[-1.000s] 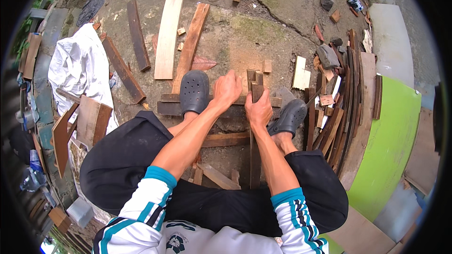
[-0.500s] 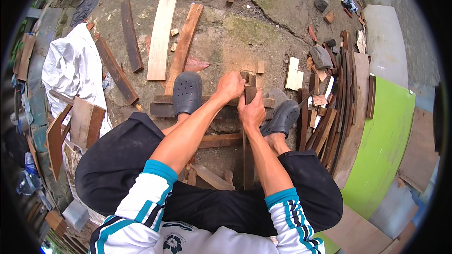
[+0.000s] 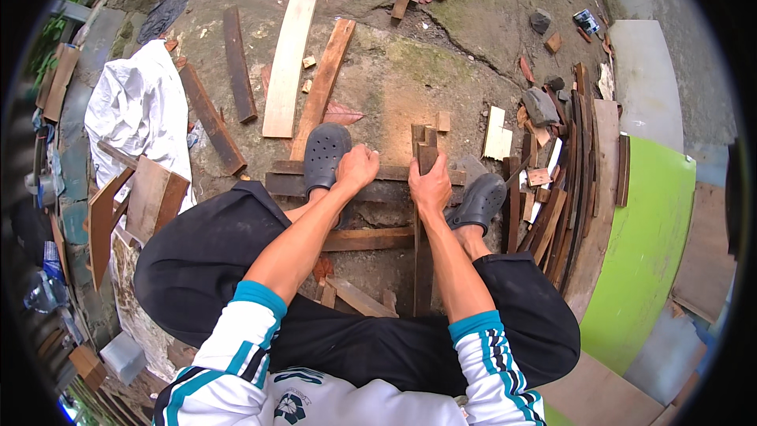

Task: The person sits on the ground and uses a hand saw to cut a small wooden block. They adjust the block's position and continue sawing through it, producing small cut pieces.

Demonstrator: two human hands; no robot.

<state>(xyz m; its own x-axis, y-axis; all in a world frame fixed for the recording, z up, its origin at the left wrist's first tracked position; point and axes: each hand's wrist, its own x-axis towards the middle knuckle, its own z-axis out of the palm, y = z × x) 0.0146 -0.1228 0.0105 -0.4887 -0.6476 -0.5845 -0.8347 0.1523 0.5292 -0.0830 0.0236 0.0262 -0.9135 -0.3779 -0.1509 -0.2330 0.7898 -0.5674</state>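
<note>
The dark beam (image 3: 371,181) lies crosswise under both clogs, as it did a second ago. The upright slat (image 3: 424,159) stands on it, gripped by the closed right hand (image 3: 430,187), which has slid slightly lower. The left hand (image 3: 357,168), a fist, now rests on the beam, bracing it; any contents are hidden.

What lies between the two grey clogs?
In the head view, between the left clog and right clog: both hands, left hand, right hand, and upright wood strips.
</note>
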